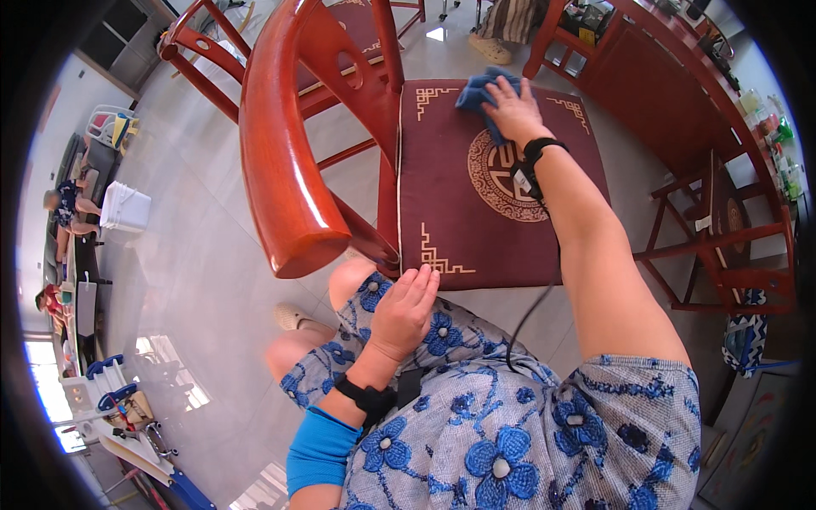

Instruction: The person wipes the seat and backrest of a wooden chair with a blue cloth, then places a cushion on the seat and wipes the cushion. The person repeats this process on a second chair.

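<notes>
My right hand [513,108] presses a folded blue cloth [475,95] against the maroon seat cushion [440,159] of a wooden armchair. The cloth lies near the far edge of the cushion, beside its round gold emblem [503,207]. Gold key-pattern motifs mark the visible corners. My left hand [405,312] holds nothing; its straight fingers lie close together, tips at the cushion's near left corner. The chair's glossy red-brown curved top rail [287,146] rises to the left of the seat. Each wrist wears a black band, and a black cable [532,319] hangs below the right arm.
Another wooden chair [204,44] stands behind this one. To the right are a red-brown desk [663,95] with items on it and a further chair [714,248]. A white bucket [125,207] and two people are at far left. Another person's shoe [491,50] shows beyond the seat.
</notes>
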`<state>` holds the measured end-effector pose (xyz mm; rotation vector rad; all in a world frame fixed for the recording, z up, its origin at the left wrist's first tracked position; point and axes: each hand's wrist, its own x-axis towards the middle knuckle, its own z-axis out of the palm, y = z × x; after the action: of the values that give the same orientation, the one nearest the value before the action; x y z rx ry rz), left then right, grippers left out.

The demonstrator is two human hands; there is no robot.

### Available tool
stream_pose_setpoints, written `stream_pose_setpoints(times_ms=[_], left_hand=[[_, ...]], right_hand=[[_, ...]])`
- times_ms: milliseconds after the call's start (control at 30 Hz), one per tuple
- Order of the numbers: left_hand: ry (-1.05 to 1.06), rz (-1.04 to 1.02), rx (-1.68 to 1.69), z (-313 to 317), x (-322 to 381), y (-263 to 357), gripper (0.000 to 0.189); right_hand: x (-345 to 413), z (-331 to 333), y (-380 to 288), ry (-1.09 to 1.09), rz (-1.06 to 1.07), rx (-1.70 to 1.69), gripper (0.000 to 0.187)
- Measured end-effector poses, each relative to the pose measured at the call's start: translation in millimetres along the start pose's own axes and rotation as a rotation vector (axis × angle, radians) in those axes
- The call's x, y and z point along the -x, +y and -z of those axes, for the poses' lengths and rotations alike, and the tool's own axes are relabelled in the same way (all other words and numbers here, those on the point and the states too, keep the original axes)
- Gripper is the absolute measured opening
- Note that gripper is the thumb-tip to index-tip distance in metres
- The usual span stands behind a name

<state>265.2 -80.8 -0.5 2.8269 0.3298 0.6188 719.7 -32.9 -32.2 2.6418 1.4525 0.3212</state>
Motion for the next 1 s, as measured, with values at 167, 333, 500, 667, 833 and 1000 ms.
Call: stream_pose_setpoints(times_ms=[167, 333, 500, 667, 833, 1000], left_hand=[[0.016, 0.033, 0.059, -2, -3, 4, 0.044], [0.057, 0.066, 0.048, -5, 0, 3, 0.044], [0.048, 0.061, 0.023, 0, 1, 2, 0.049], [0.03, 0.042, 0.087, 5, 4, -9, 0.047], [0.072, 0.063, 0.328, 15, 33, -31, 0.032], [-0.006, 0.366, 0.633, 30, 36, -17, 0.021]], right_hand=[[-6, -20, -9, 0.043, -0.277, -0.08, 0.051], [5, 42, -89, -0.004, -0.255, -0.245, 0.033], [79, 71, -158, 0.126, 0.157, -0.359, 0.047], [187, 99, -149, 0.148, 0.486, -0.491, 0.058], [275, 133, -94, 0.009, 0.726, -0.463, 0.061], [261, 103, -25, 0.09, 0.368, -0.468, 0.052]])
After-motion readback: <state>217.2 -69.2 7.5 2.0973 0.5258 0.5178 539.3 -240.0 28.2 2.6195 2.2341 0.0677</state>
